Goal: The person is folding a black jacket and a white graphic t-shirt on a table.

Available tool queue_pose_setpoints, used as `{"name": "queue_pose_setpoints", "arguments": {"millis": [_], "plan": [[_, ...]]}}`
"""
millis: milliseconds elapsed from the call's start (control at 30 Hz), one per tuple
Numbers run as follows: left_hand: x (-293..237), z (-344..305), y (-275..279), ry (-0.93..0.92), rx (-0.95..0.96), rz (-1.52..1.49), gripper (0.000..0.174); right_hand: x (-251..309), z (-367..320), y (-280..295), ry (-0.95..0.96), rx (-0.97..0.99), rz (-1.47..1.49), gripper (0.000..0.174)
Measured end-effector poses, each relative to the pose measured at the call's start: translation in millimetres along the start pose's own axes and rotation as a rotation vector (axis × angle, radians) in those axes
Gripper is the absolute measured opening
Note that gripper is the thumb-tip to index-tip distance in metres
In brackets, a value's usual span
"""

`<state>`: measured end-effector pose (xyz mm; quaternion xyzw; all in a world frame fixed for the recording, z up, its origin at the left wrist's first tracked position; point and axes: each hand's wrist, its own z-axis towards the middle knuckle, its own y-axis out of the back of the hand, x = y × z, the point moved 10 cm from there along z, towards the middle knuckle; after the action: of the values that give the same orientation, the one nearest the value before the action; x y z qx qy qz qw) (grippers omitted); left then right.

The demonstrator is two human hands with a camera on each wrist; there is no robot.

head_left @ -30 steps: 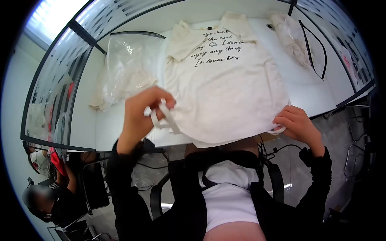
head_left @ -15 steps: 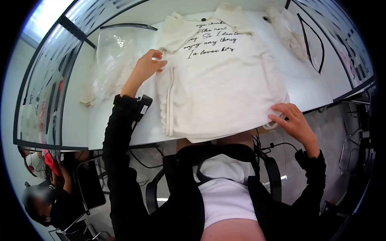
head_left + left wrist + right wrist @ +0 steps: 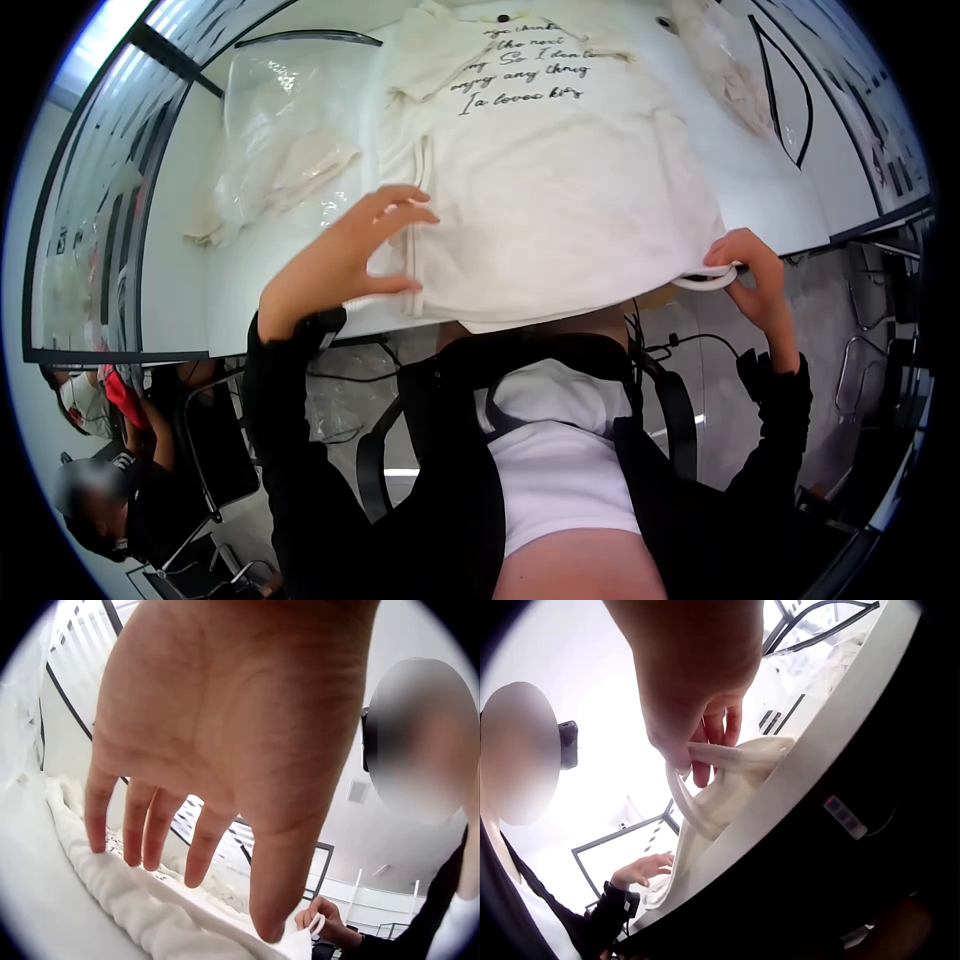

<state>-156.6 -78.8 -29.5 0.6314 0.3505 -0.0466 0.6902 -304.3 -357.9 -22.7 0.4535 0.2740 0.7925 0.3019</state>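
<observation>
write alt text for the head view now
A cream top with black script lettering lies on a white table between two clear bags. The left hand is open, fingers spread, at the top's left edge; the right hand pinches a white loop at its lower right corner.

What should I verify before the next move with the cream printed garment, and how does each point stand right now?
1. Right hand has a hold: ok, it pinches a narrow white fabric loop at the garment's near right corner.
2. Left hand has a hold: not ok, its fingers are spread at the left side and pinch nothing.
3. Print side of the cream garment faces up: ok, the black script lettering shows.
4. Lower layers lie smooth: cannot tell, the top layer hides them.
5. Clear plastic bag with a black top strip is off the garment: ok, it lies to the left.
</observation>
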Motion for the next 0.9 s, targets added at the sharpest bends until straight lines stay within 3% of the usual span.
{"name": "queue_pose_setpoints", "arguments": {"millis": [100, 200, 367, 467, 533, 633, 733, 900], "plan": [[2, -13, -20, 0.061, 0.063, 0.073, 0.069, -1, 1, 6, -0.008, -0.033, 0.08, 0.02], [2, -16, -25, 0.075, 0.042, 0.087, 0.071, -9, -5, 9, -0.102, -0.044, 0.113, 0.019], [1, -18, -23, 0.092, 0.008, 0.073, 0.06, -23, -17, 19, -0.119, -0.096, 0.022, 0.012], [1, -19, -24, 0.079, -0.027, 0.126, 0.059, -42, -34, 26, -0.329, -0.117, 0.257, 0.011], [2, -20, -24, 0.079, -0.04, 0.156, 0.059, -39, -38, 31, -0.275, -0.118, 0.269, 0.009], [1, -19, -26, 0.073, -0.065, 0.196, 0.059, -34, -41, 30, -0.341, -0.014, 0.25, 0.011], [1, -19, -27, 0.085, -0.076, 0.236, 0.058, -12, -28, 23, -0.205, 0.124, 0.087, 0.016], [0, -20, -27, 0.068, -0.097, 0.259, 0.058, -8, -25, 7, -0.3, 0.361, 0.012, 0.019]]}}
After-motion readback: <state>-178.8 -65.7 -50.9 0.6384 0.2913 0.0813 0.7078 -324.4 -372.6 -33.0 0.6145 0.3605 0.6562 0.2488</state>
